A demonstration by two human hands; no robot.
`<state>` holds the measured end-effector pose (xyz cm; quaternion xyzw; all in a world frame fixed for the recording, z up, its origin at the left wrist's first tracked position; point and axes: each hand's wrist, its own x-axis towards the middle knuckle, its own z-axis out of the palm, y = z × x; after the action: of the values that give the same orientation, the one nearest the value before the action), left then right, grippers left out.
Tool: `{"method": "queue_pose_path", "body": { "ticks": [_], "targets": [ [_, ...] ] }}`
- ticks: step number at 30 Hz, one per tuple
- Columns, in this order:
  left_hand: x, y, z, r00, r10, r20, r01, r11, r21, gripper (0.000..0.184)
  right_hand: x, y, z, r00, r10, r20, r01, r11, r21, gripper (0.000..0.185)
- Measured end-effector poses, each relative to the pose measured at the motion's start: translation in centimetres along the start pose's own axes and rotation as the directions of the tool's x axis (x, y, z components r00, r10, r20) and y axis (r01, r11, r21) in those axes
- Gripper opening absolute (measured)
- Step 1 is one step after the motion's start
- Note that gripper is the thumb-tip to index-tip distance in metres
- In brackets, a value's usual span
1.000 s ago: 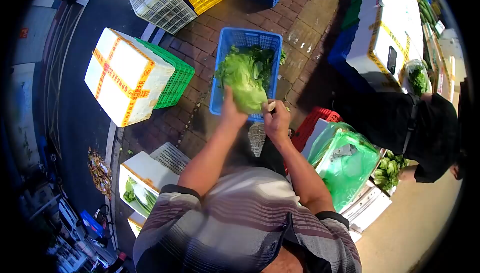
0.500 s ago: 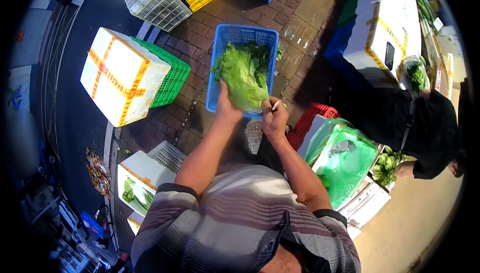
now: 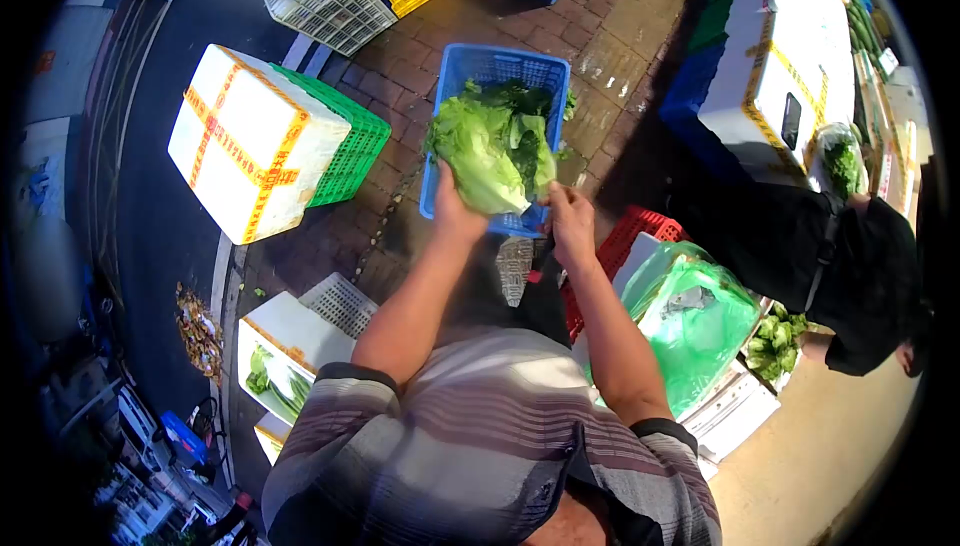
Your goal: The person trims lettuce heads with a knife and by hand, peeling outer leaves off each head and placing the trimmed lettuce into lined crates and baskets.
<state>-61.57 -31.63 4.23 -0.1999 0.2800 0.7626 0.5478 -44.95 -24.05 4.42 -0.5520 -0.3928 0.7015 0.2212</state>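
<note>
A head of lettuce (image 3: pixel 478 156), pale green at its base, is held over a blue plastic crate (image 3: pixel 440 201). My left hand (image 3: pixel 460 211) is wrapped round its near left side. At the lettuce's right, my right hand (image 3: pixel 571 224) pinches the edge of an outer leaf (image 3: pixel 543 166) that stands away from the head. Something thin and dark shows below the right hand's fingers; its kind cannot be made out. Darker green leaves (image 3: pixel 515 98) lie inside the crate beneath the lettuce.
To the left stands a taped white foam box (image 3: pixel 245 146) against a green crate (image 3: pixel 350 151). A red crate (image 3: pixel 640 231) and a green plastic bag (image 3: pixel 700 316) are at the right, near a person in black (image 3: pixel 860 266). Further crates stand beyond the blue one.
My right hand has moved from the lettuce's base to its right side, and an outer leaf now stands away from the head. The pale tip at the right fingers no longer shows.
</note>
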Motion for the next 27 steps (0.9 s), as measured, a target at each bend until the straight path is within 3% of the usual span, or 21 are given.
{"method": "queue_pose_path", "body": {
  "ticks": [1, 2, 6, 9, 12, 13, 15, 16, 19, 20, 23, 24, 27],
  "targets": [
    [0.0, 0.2, 0.0, 1.000, 0.008, -0.008, -0.008, 1.000, 0.016, 0.062, 0.5, 0.2, -0.1, 0.998, -0.001, 0.057, 0.009, 0.989, -0.149, 0.038],
    [-0.1, 0.5, -0.1, 1.000, 0.009, 0.009, -0.010, 1.000, 0.007, 0.064, 0.8, 0.4, -0.3, 0.994, -0.059, 0.092, 0.089, 0.930, -0.356, 0.062],
    [-0.9, 1.0, 0.0, 0.990, -0.005, 0.143, 0.001, 1.000, 0.029, 0.073, 0.7, -1.1, 0.5, 0.959, 0.221, 0.174, -0.146, 0.920, -0.363, 0.076],
    [-1.0, 1.1, -0.9, 0.987, -0.078, 0.141, 0.064, 0.993, 0.098, 0.078, 0.3, -1.3, 0.2, 0.948, 0.186, 0.258, -0.073, 0.917, -0.393, 0.071],
    [-0.4, 1.1, -2.2, 0.972, -0.155, 0.178, 0.137, 0.985, 0.108, 0.079, -1.0, -0.9, 0.4, 0.944, 0.098, 0.316, -0.015, 0.967, -0.254, 0.056],
    [-0.2, 1.1, -2.3, 0.961, -0.178, 0.212, 0.159, 0.982, 0.103, 0.078, -1.4, -0.8, 0.3, 0.955, 0.059, 0.289, 0.013, 0.970, -0.243, 0.050],
    [-0.1, 0.8, -2.1, 0.976, -0.172, 0.135, 0.149, 0.974, 0.169, 0.075, -2.0, -0.9, -0.4, 0.973, -0.026, 0.228, 0.079, 0.971, -0.226, 0.040],
    [-0.1, 0.4, -1.8, 0.981, -0.168, 0.099, 0.146, 0.969, 0.201, 0.074, -2.1, 0.0, -0.5, 0.988, -0.048, 0.145, 0.064, 0.992, -0.110, 0.033],
    [0.9, -0.6, -2.7, 0.990, -0.135, 0.029, 0.125, 0.968, 0.217, 0.055, -3.3, -0.4, -1.8, 0.978, -0.159, 0.134, 0.196, 0.918, -0.344, 0.031],
    [1.3, -1.0, -3.0, 0.994, -0.112, 0.019, 0.103, 0.961, 0.256, 0.052, -3.5, -0.1, -2.1, 0.969, -0.220, 0.115, 0.246, 0.913, -0.325, 0.029],
    [1.1, -2.1, -1.6, 0.997, -0.074, -0.025, 0.078, 0.937, 0.340, 0.046, -4.2, -0.2, -3.1, 0.998, -0.028, 0.061, 0.038, 0.984, -0.172, 0.030],
    [1.1, -2.3, -0.8, 0.996, -0.081, -0.046, 0.092, 0.932, 0.350, 0.045, -3.6, 1.1, -4.2, 0.998, -0.018, 0.053, 0.030, 0.970, -0.243, 0.034],
    [0.6, -2.6, 1.7, 0.984, -0.142, -0.107, 0.171, 0.917, 0.361, 0.040, -4.1, 0.6, -5.2, 0.980, 0.195, 0.031, -0.196, 0.980, 0.023, 0.035]
  ]
}}
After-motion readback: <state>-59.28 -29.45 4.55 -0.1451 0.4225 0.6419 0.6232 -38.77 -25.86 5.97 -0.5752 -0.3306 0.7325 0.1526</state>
